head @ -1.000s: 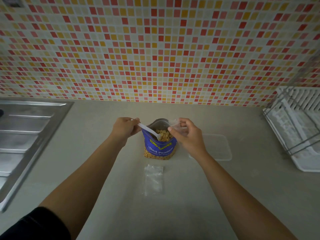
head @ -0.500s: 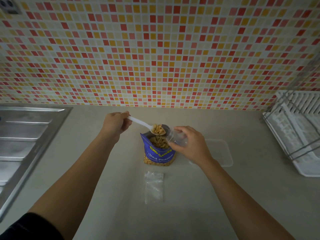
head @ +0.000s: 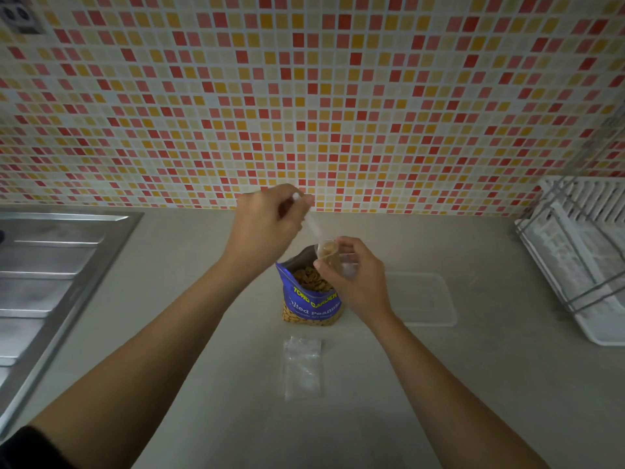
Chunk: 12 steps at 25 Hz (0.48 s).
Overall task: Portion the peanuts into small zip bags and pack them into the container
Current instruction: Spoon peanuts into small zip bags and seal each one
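left hand (head: pixel 267 228) grips spoon (head: pixel 311 225) | right hand (head: pixel 358 286) pinches zip bag (head: pixel 340 262) | 1 peanut pack (head: pixel 313 304) centre, 1 spare bag (head: pixel 302 367), 1 container (head: pixel 424 297), 1 sink (head: pixel 50 265)

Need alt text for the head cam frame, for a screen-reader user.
A left hand tips a white plastic spoon of peanuts into a small clear zip bag held open by the right hand, over an open blue peanut bag standing on a beige counter. An empty zip bag lies in front; a clear container sits to the right.
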Motion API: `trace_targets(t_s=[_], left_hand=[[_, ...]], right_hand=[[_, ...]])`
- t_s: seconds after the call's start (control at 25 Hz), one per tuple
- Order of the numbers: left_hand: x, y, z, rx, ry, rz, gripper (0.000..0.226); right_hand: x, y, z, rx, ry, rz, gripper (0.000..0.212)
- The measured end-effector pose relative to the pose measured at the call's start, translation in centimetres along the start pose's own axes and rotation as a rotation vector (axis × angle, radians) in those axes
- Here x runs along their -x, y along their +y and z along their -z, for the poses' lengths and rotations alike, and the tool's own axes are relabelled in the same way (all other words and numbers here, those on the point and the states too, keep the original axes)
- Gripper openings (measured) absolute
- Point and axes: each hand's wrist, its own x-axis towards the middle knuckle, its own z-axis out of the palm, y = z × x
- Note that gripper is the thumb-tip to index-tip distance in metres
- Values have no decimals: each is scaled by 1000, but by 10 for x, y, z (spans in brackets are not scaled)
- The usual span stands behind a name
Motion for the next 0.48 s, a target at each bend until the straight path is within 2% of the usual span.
trace_targets(t_s=[0.08,0.12,0.2,0.32,0.4,0.48], left_hand=[[2,12,5,-93,22,-142,33],[0,14,8,-95,62,-153,33],[-8,10,15,24,172,-60,27],[-15,-11,17,300,326,202,23],[-6,-32,7,250,284,265,21],[11,-47,-9,96,106,154,20]], right_hand=[[0,-2,0,-88,29,-26,40],[1,-2,0,-121,33,-35,38],[1,1,1,-165,43,-56,37],[4,11,5,-199,60,-97,35],[6,18,9,-207,76,-115,32],[6,24,15,-199,69,-155,32]])
